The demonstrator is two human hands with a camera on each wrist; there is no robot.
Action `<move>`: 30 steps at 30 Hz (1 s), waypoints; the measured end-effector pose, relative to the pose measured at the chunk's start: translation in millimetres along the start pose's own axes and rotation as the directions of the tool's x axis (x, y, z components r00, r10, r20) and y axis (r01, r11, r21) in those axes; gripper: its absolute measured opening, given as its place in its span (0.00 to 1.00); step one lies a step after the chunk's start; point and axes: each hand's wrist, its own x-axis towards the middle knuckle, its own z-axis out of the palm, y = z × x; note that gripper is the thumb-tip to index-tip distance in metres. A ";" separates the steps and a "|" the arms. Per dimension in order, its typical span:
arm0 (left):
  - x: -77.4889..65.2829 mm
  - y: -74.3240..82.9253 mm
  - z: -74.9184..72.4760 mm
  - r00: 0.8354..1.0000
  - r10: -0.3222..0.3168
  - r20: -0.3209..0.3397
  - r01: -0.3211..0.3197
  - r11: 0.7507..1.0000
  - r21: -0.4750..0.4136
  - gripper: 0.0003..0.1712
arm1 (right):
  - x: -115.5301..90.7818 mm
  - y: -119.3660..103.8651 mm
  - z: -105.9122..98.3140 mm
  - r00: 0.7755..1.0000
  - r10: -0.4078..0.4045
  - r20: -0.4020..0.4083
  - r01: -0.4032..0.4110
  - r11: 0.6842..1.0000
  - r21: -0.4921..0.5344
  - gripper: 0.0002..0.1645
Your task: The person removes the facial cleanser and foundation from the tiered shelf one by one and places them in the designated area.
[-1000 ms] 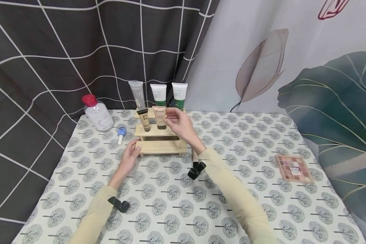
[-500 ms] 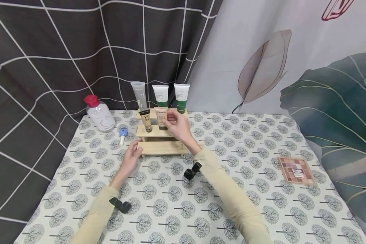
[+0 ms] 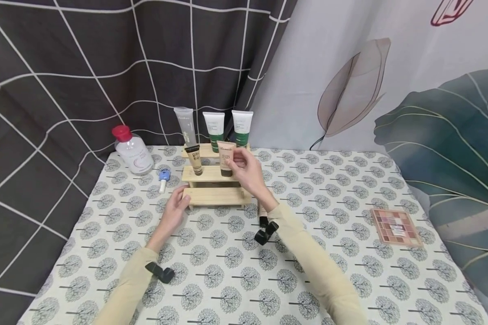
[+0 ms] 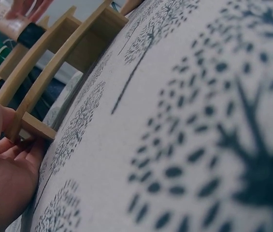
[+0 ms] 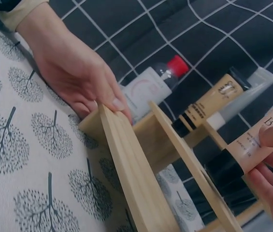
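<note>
My right hand (image 3: 248, 171) pinches a beige BB cream tube (image 3: 226, 155), black cap down, at the right part of the middle step of a three-tier wooden display stand (image 3: 215, 197). Whether the cap touches the step cannot be told. My left hand (image 3: 175, 208) grips the left end of the lowest step; in the right wrist view its thumb lies on the board (image 5: 126, 164). A small gold tube with black ends (image 3: 194, 161) leans on the middle step's left. Behind, on the top step, are a grey tube (image 3: 185, 126) and two white-and-green tubes (image 3: 214, 128).
Left of the stand are a clear bottle with a red cap (image 3: 134, 153) and a blue-and-white small bottle (image 3: 163, 180). A black-ended tube (image 3: 263, 216) lies partly under my right forearm. An eyeshadow palette (image 3: 396, 227) lies far right. Curtains hang behind the table.
The BB cream tube has shifted right along the middle step with my right hand, away from the gold tube. My left hand keeps its hold on the stand.
</note>
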 end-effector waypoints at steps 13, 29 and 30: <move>3.1 0.9 0.8 1.000 -0.003 0.014 0.003 1.000 -0.025 0.32 | -11.9 1.6 -39.1 1.000 -0.007 -0.028 0.008 0.999 0.034 0.21; 0.4 -0.2 -1.4 1.000 -0.014 0.018 0.014 1.000 -0.017 0.33 | -35.0 -3.1 -79.7 0.997 -0.036 -0.067 0.034 0.999 -0.021 0.22; 0.3 -0.3 -1.3 1.000 -0.015 0.019 0.015 1.000 -0.021 0.33 | -36.6 -2.7 -82.9 0.997 -0.034 -0.069 0.032 0.999 -0.027 0.22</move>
